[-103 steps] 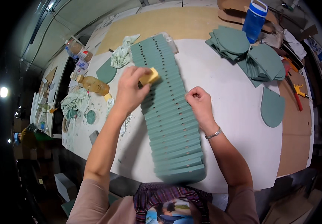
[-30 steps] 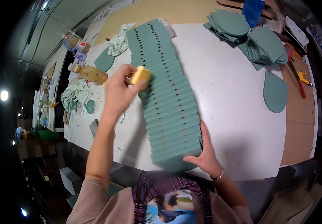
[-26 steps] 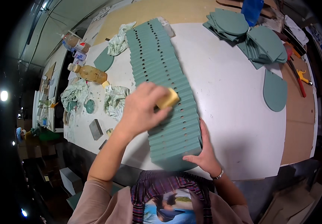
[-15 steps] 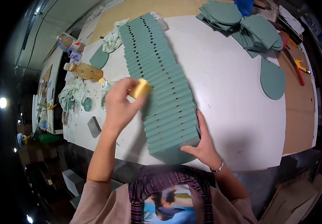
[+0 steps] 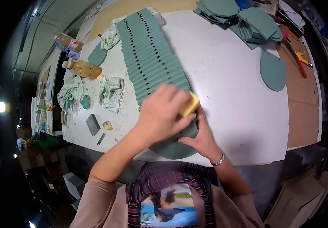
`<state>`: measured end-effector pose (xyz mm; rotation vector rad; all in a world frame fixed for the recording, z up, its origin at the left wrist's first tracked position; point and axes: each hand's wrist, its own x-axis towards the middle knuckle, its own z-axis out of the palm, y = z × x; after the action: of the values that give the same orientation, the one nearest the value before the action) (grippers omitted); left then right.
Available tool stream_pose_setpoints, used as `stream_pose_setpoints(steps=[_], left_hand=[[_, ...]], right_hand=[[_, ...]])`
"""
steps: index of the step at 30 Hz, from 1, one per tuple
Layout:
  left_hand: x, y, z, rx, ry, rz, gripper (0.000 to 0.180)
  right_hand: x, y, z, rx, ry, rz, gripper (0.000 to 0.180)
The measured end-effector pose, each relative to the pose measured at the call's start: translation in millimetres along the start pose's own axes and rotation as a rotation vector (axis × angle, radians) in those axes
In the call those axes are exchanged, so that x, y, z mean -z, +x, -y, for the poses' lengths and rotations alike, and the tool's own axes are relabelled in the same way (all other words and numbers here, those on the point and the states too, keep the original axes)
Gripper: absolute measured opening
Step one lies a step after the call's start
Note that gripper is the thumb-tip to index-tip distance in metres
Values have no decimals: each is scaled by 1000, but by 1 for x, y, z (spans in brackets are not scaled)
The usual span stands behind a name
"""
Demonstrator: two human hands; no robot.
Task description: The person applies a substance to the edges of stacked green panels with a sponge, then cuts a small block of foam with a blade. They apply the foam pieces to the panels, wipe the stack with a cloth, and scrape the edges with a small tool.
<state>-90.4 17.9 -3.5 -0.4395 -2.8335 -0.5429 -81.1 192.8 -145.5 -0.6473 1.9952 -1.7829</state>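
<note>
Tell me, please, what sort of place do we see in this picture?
It looks like a workshop, perhaps for finishing parts: a broad white worktable carries a long row of overlapping green panels with holes, crumpled rags and, at the right, a red-handled tool.

Person is wearing a dusty-pink T-shirt [image 5: 112,212], short sleeves [image 5: 93,199] matching. Dark purple plaid garment [image 5: 167,174] is gathering across the shirt's front, two striped straps [image 5: 133,214] flanking the print's edges. Colourful photo-style print [image 5: 167,216] is showing mostly blue, white, green. Silvery band [image 5: 219,160] is circling the wrist of the right hand [image 5: 205,142].
</note>
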Motion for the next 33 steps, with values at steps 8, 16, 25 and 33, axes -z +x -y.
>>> stream_pose_setpoints(steps=[8,16,25,33], left_hand=[[3,-46,5,195,-6,-183,43],[12,-65,-4,340,69,-37,44],[0,-6,-12,-8,39,15,44],[-3,6,-11,-40,23,28,44]], right_hand=[[-1,0,4,12,-7,-18,124],[2,-2,1,24,-9,-34,124],[-2,2,-2,35,16,-25,118],[-1,1,0,45,56,-18,120]])
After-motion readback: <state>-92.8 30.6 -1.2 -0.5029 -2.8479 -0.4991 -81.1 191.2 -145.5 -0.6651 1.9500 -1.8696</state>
